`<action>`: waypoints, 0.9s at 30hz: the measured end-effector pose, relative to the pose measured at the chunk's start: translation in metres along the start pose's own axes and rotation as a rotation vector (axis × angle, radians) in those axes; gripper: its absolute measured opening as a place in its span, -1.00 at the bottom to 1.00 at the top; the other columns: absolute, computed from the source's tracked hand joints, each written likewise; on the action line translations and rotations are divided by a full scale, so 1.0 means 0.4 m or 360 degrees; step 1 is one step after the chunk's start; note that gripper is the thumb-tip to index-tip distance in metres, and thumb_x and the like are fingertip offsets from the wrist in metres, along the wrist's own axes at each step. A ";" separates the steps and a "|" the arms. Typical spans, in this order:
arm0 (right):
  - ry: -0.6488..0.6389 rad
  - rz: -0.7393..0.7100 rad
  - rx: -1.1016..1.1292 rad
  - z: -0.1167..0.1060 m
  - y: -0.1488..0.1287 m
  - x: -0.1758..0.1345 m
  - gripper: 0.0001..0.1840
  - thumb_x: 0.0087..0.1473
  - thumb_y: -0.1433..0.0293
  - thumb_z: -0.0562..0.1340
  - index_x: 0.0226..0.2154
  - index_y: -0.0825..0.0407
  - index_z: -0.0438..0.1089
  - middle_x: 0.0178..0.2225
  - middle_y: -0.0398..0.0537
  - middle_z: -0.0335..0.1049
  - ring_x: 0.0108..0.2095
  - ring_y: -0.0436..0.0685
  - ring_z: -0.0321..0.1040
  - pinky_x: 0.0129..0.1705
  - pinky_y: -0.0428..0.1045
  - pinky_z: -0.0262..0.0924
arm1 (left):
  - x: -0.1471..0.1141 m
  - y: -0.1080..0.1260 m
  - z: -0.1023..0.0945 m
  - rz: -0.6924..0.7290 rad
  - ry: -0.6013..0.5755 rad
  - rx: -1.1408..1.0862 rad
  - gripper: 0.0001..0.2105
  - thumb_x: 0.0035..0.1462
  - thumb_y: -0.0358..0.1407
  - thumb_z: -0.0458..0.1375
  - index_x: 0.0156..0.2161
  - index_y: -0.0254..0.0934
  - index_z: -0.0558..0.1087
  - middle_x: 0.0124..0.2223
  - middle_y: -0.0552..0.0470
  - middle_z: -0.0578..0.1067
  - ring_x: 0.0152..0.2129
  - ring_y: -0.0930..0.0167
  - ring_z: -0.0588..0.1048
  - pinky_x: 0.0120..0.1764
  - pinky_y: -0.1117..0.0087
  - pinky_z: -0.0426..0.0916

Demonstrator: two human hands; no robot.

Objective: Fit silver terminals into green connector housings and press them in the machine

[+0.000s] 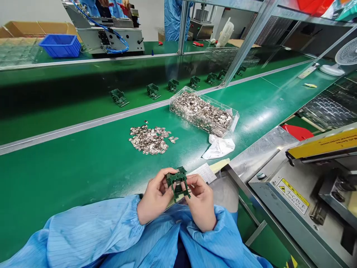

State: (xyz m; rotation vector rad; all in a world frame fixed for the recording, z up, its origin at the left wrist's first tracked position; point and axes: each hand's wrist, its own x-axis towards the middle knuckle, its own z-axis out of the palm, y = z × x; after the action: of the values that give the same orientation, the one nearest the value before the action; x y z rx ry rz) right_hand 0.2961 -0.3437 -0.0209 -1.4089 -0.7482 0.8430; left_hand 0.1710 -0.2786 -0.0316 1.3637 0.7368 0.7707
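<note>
And on our left, a loose pile of small metal pieces (150, 140) lies on the green table (83, 163); a brushing sleeve (95, 223) could scatter it. Our left hand (157, 193) pinches one side of the green frame (180, 172), held up between both hands close to our body. Our right hand (201, 199) pinches the other side! Uneven squeezing might bend its thin legs; a loosened pinch might drop it. Farther right, the clear box (235, 120) sits heaped: one knock could spill pieces.
</note>
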 end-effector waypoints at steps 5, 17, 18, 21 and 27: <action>0.0060 -0.0028 0.0056 0.005 0.002 -0.007 -0.80 -0.04 0.26 0.35 -0.51 0.01 0.39 -0.45 -0.07 0.37 -0.40 0.09 0.33 -0.35 -0.04 0.30 | -0.006 0.012 0.007 -0.0009 0.0050 0.0040 -0.72 0.13 -0.22 0.20 -0.06 -0.23 0.38 -0.31 0.01 0.47 -0.42 0.44 0.45 -0.38 0.50 0.37; 0.0255 0.0021 0.0062 -0.108 0.021 -0.063 -0.73 0.07 0.15 0.31 -0.31 0.01 0.43 -0.39 -0.06 0.43 -0.36 0.11 0.37 -0.30 -0.02 0.32 | -0.006 0.013 0.055 -0.0113 -0.0117 -0.0086 -0.65 0.14 -0.18 0.19 0.01 -0.22 0.30 -0.21 -0.03 0.45 -0.35 0.41 0.46 -0.32 0.45 0.44; 0.0368 0.0023 0.0019 -0.132 0.039 -0.072 -0.71 0.07 0.13 0.31 -0.29 0.01 0.43 -0.38 -0.06 0.44 -0.36 0.11 0.37 -0.28 -0.01 0.32 | 0.000 0.013 0.058 -0.0138 -0.0143 -0.0112 -0.63 0.14 -0.17 0.20 0.02 -0.23 0.28 -0.22 -0.02 0.45 -0.37 0.42 0.46 -0.33 0.44 0.44; 0.0548 0.0120 -0.0106 -0.192 0.098 -0.085 -0.61 0.05 0.03 0.29 -0.34 0.03 0.43 -0.40 -0.05 0.43 -0.40 0.11 0.36 -0.31 0.00 0.32 | 0.036 0.012 0.080 -0.0175 -0.0188 -0.0173 -0.57 0.12 -0.16 0.21 0.04 -0.25 0.24 -0.25 0.00 0.44 -0.40 0.43 0.46 -0.35 0.43 0.45; 0.0458 0.0108 -0.0152 -0.179 0.155 -0.030 -0.49 0.02 -0.08 0.24 -0.39 0.06 0.43 -0.48 -0.03 0.45 -0.45 0.12 0.36 -0.40 -0.01 0.27 | 0.163 -0.019 0.182 0.0100 -0.0265 -0.0093 -0.61 0.06 -0.29 0.23 -0.01 -0.27 0.27 -0.22 0.00 0.45 -0.31 0.44 0.46 -0.25 0.46 0.43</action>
State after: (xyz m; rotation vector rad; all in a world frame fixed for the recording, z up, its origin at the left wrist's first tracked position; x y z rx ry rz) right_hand 0.3474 -0.3924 -0.0850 -1.6076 -0.5276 0.6441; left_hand 0.2680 -0.2657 -0.0347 1.3846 0.5394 0.7129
